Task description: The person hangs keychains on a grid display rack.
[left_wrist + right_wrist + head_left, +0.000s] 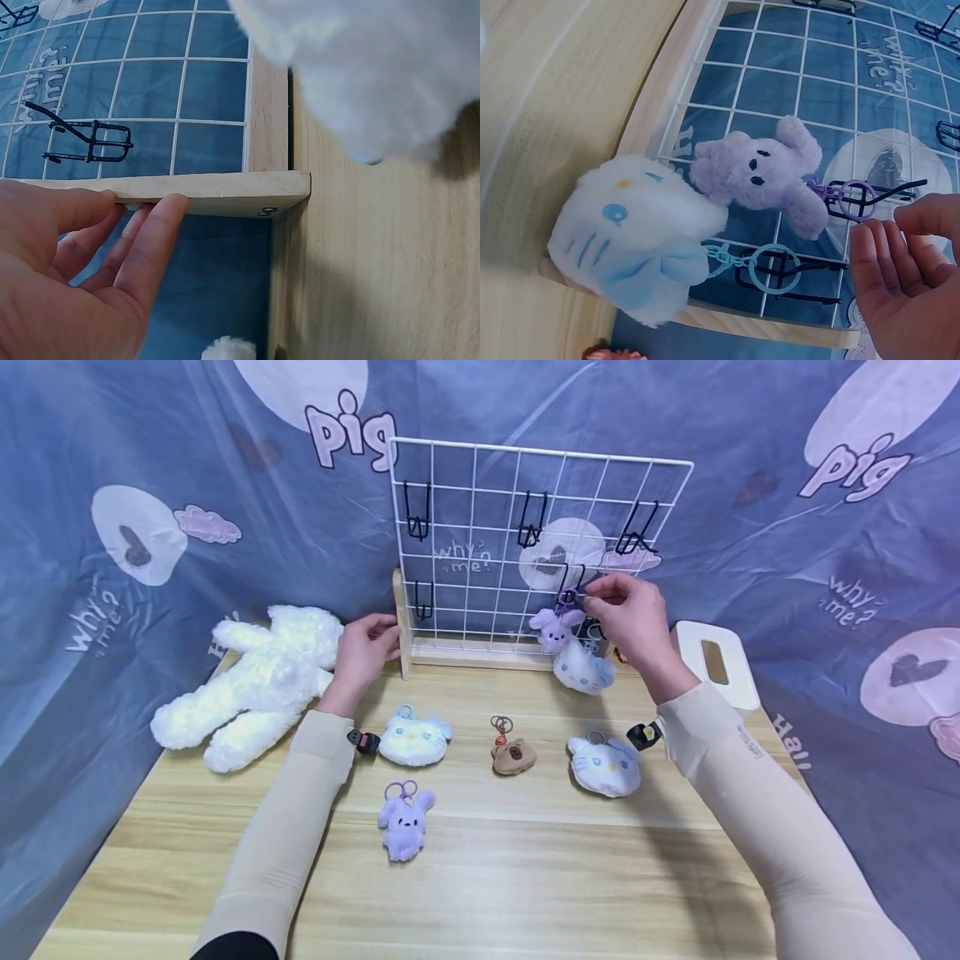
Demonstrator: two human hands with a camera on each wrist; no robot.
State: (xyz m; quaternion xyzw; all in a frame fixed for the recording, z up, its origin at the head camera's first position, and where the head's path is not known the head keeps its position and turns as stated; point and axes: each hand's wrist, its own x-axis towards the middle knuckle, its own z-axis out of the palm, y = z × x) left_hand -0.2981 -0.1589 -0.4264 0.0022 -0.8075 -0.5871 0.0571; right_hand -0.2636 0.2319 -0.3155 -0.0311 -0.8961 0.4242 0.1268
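My left hand (367, 647) touches the wooden side post (210, 187) of a white wire grid rack (517, 447), fingertips and thumb against its outer edge. My right hand (630, 614) is beside the grid's lower right hooks, its fingers bent and thumb apart from them. Right at those fingertips is the purple ring (857, 201) of a purple plush bunny keychain (754, 169), which hangs from a black hook. Below it hangs a white plush cat keychain (637, 232) with a blue bow, its blue ring (775, 268) around another hook.
Black hooks (417, 518) dot the grid. On the table lie white cat keychains (414, 742) (604, 767), a brown animal keychain (513, 757) and a purple bunny keychain (405, 827). A large white plush toy (262, 681) lies left; a white tissue box (738, 672) stands right.
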